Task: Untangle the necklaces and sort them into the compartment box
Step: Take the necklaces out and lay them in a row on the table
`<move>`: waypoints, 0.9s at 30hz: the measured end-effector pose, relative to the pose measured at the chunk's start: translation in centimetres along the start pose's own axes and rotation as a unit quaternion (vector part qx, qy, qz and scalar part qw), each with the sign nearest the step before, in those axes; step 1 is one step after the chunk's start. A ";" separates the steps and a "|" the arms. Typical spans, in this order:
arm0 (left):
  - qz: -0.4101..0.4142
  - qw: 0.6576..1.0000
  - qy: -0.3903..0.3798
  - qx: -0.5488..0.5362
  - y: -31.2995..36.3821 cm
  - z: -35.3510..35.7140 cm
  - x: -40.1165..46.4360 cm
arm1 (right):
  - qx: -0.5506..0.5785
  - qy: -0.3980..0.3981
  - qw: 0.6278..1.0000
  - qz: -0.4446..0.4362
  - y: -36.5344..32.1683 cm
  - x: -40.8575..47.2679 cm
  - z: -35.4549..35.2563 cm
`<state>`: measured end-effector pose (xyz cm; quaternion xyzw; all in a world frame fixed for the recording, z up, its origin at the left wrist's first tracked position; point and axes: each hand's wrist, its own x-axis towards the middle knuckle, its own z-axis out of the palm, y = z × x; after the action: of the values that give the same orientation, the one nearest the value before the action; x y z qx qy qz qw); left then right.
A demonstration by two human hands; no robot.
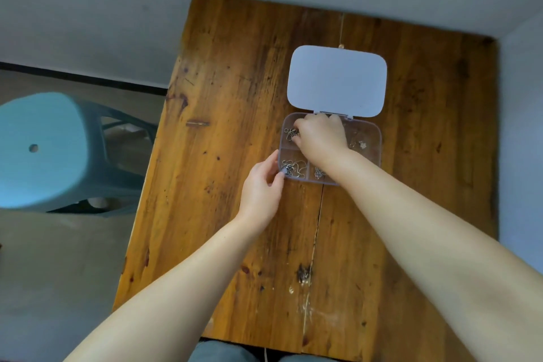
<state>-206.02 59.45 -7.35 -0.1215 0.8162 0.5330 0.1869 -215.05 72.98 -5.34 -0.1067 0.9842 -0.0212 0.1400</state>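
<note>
Hands reach over the desk (pixel 241 73): right hand (pixel 320 134) curled knuckles-up, grip pinching a necklace (pixel 291 134) in the compartment box (pixel 377 138) at 10 o'clock. Left hand (pixel 261 185) has its grip closed on the 7 o'clock corner. Four compartments show necklaces.

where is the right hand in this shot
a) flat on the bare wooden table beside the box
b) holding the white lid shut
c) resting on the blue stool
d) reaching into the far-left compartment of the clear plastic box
d: the right hand is inside the clear plastic compartment box, its fingers at a tangled silver necklace in the far-left compartment, while the white lid lies open behind it.
</note>
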 end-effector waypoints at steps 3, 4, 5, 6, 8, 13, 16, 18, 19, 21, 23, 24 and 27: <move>0.007 1.000 -0.021 -0.005 -0.3 -0.6 0.4 | -0.035 0.018 0.999 0.018 -0.5 0.2 0.8; 0.008 1.000 -0.024 -0.006 -0.3 -0.8 0.6 | -0.037 0.027 0.999 0.023 -0.7 0.1 1.0; 0.009 1.000 -0.029 -0.006 -0.3 -0.8 0.6 | -0.039 0.029 0.998 0.027 -0.8 0.1 1.0; 0.008 0.999 -0.035 -0.005 -0.2 -0.9 0.7 | -0.038 0.024 0.999 0.031 -0.9 0.1 0.9; 0.007 0.999 -0.048 -0.003 -0.1 -1.3 0.9 | -0.008 0.010 0.999 0.048 -0.8 0.0 0.5; 0.055 0.998 -0.025 0.025 1.7 -3.5 1.7 | 0.351 -0.007 0.924 0.152 -0.1 -2.1 -2.8; 0.120 0.991 -0.066 0.014 4.2 -4.7 2.0 | 0.549 -0.021 0.826 0.125 0.1 -4.5 -6.3; 0.168 0.976 -0.137 0.025 6.4 -5.1 1.9 | 0.630 -0.023 0.771 0.086 -0.2 -5.9 -8.2; 0.185 0.968 -0.169 0.028 7.2 -5.2 1.8 | 0.653 -0.017 0.754 0.069 -0.4 -6.5 -9.0; 0.190 0.960 -0.205 0.027 8.4 -5.6 1.3 | 0.697 0.009 0.715 0.051 -0.8 -7.4 -10.2; 0.168 0.960 -0.223 0.018 8.3 -6.5 0.7 | 0.759 0.042 0.647 0.054 -0.9 -8.0 -11.0; 0.155 0.961 -0.231 0.012 8.0 -7.2 0.3 | 0.790 0.059 0.607 0.058 -0.8 -8.3 -11.2; 0.092 0.962 -0.255 -0.046 5.8 -9.3 -1.4 | 0.842 0.097 0.524 0.087 -1.0 -9.0 -10.9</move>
<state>-208.72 53.24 1.37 0.0858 0.7242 0.5979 0.3326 -209.50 74.06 7.61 0.1500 0.5205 -0.8377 0.0694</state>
